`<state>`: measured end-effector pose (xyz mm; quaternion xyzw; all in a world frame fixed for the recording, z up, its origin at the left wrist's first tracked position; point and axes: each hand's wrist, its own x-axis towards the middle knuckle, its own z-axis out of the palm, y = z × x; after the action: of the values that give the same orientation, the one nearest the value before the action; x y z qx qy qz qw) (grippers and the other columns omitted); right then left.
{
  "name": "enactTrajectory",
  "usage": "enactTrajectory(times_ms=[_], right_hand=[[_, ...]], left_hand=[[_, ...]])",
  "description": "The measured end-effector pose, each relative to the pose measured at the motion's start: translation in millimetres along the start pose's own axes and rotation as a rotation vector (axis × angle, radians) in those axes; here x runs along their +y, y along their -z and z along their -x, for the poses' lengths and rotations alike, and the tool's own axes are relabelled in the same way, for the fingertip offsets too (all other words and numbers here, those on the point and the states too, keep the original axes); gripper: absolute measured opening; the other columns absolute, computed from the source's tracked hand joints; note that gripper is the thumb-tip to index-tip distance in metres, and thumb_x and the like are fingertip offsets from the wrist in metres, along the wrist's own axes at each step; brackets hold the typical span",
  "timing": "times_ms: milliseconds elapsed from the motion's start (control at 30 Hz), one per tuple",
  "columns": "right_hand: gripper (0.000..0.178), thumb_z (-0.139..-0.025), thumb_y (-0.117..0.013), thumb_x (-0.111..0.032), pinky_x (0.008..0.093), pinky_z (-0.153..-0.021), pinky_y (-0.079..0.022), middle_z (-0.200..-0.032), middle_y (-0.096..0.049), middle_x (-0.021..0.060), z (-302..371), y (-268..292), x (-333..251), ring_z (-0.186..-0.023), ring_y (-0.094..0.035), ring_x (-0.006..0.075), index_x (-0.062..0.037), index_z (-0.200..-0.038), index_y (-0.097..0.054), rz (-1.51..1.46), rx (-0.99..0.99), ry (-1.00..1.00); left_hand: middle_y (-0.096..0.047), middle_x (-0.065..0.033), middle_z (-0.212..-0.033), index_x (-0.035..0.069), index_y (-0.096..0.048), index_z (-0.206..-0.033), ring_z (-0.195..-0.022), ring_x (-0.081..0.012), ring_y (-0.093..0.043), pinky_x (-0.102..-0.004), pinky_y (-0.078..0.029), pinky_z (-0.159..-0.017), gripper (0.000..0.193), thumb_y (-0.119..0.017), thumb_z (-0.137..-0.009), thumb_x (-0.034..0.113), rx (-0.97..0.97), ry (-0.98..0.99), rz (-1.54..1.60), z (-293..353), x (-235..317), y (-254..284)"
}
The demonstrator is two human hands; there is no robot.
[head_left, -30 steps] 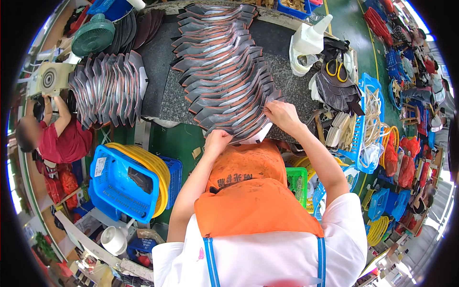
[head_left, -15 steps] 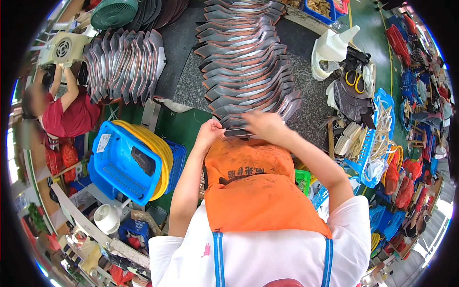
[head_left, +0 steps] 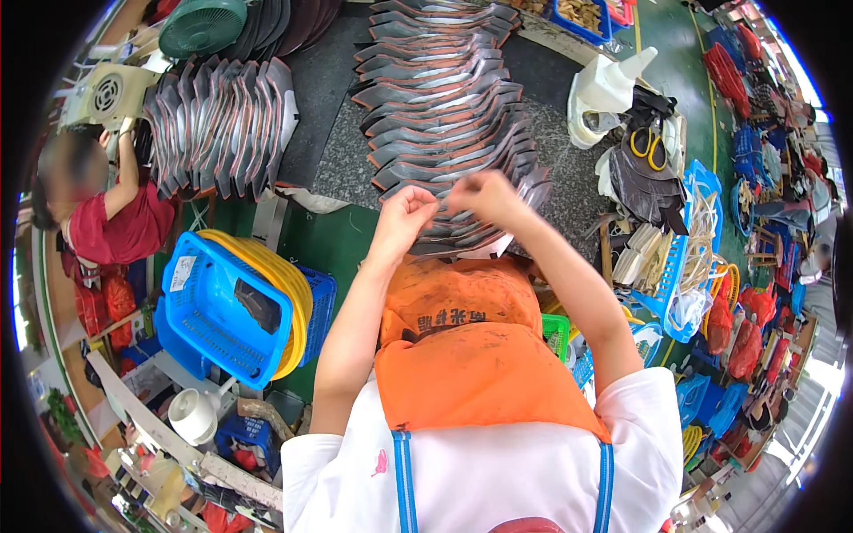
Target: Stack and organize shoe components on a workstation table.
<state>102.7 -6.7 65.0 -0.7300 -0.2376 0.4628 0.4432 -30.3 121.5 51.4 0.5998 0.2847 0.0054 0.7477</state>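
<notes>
A long row of overlapping dark grey cut pieces [head_left: 444, 133] with orange-brown edges and pale middles runs up the speckled grey worktop [head_left: 569, 178] ahead of me. Over the near end of this row are both my hands, close together. My left hand [head_left: 407, 213] has its thumb and fingertips pinched; whatever sits between them is too small to make out. Just right of it, my right hand [head_left: 484, 197] is bent inward with curled fingers, partly blurred. Its fingertips point toward my left hand, and I cannot see what they hold.
At left, a second row of similar pieces [head_left: 222, 129] lies near a seated person in red [head_left: 120, 218]. A blue basket [head_left: 227, 306] stands below it. On the right are a white dispenser bottle [head_left: 604, 93], yellow-handled scissors [head_left: 649, 149] and a blue crate [head_left: 684, 258].
Both hands have lifted from the nearest piece's front edge and moved forward over the row. My right hand's fingers have curled in beside my left. The view has shifted slightly.
</notes>
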Motion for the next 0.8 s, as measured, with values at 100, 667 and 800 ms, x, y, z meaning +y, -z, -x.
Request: enactTrajectory(times_ms=[100,667,800], right_hand=[[0.016,-0.071,-0.062,-0.019,0.0348,-0.062,-0.048,-0.074,-0.064,0.0123,-11.0,58.3,33.5,-0.069,-0.063,0.0242,-0.0042,-0.078,-0.063,0.518,0.277,0.071],[0.038,-0.076,-0.060,-0.027,0.0389,-0.059,-0.051,-0.093,-0.051,0.0127,2.9,10.1,33.7,-0.076,-0.061,0.0284,-0.0102,-0.108,-0.050,1.039,0.316,0.258],[0.016,-0.075,-0.057,-0.019,0.0387,-0.059,-0.049,-0.078,-0.059,0.0089,-13.9,-55.8,44.2,-0.072,-0.063,0.0269,-0.0087,-0.086,-0.057,1.131,0.032,0.515]], left_hand=[[-0.054,0.0023,-0.062,0.004,-0.060,-0.082,-0.054,-0.0036,-0.046,-0.0182,-0.032,-0.049,0.005,-0.061,-0.080,0.009,-0.025,0.102,-0.035,-17.6,-18.4,7.2],[-0.056,-0.0032,-0.064,0.004,-0.049,-0.081,-0.061,-0.0090,-0.054,-0.0238,-0.040,-0.056,0.015,-0.063,-0.077,0.005,0.033,0.183,-0.241,-15.2,-60.6,52.1],[-0.057,-0.0034,-0.063,0.004,-0.049,-0.083,-0.059,-0.0083,-0.054,-0.0224,-0.041,-0.054,0.012,-0.060,-0.079,0.002,-0.001,0.163,-0.076,-15.5,-60.5,61.8]])
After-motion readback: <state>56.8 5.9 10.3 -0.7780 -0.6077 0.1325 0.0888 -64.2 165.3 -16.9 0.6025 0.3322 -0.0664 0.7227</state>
